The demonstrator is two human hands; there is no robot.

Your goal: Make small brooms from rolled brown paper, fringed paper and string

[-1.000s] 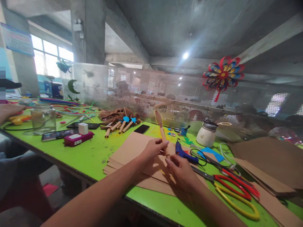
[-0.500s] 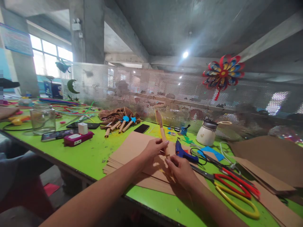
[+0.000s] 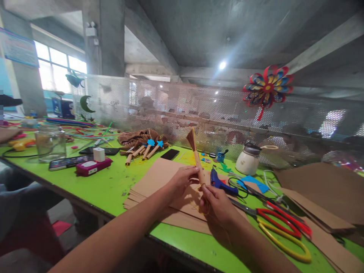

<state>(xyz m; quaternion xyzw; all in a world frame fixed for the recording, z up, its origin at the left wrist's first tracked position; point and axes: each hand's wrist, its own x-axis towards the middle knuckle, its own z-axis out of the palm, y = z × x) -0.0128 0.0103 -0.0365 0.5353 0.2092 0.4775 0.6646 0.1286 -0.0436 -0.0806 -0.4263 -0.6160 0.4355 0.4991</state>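
A small brown paper fan (image 3: pixel 192 143) with a rolled paper handle (image 3: pixel 201 176) is held upright, tilted slightly left. My left hand (image 3: pixel 183 181) is closed around the middle of the handle, thumb and fingers pinching it. My right hand (image 3: pixel 217 201) pinches the handle's bottom end, where thin yellow thread (image 3: pixel 205 212) loops and hangs down. Below both hands lies a stack of brown paper sheets (image 3: pixel 155 172). A blue glue gun (image 3: pixel 220 184) rests just right of the handle.
Scissors with red and yellow handles (image 3: pixel 284 239) lie at right, near a white jar (image 3: pixel 247 163) and brown paper (image 3: pixel 321 189). Further left are finished-looking fans (image 3: pixel 146 146), phones (image 3: pixel 170 154), a purple power bank (image 3: pixel 93 166) and a glass jar (image 3: pixel 50 146). A perforated screen (image 3: pixel 182 102) stands behind.
The fan has turned in my hands, so its pleats show more broadly. More yellow thread now shows around my right fingers at the handle's lower end.
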